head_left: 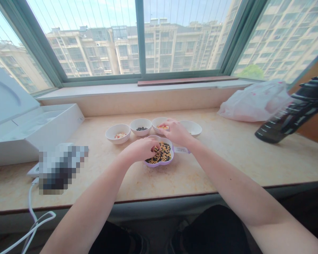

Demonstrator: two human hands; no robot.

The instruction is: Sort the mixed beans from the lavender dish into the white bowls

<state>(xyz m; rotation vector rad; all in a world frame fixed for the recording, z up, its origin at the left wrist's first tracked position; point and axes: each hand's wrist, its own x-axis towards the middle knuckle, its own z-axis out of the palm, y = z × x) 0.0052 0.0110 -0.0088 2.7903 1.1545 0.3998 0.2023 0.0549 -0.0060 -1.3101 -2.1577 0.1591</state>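
Now the left hand (143, 149) is in the purple bowl (163, 163) of beans (164, 152), mid-frame; the right hand (176, 131) is at a white bowl (157, 121) just above. I can't tell if either grip is together.

Smooth plastic dish (162, 163), thin crinkled plastic bag (253, 101)

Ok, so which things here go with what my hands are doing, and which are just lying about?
Seem in use:
purple-rimmed dish of dark and yellow grains, left hand in it
four white bowls, right hand at the third from left

Seem just lying about:
open white box
plastic bag
black bottle
white cable
reddish strip
pixelated item, unidentifiable
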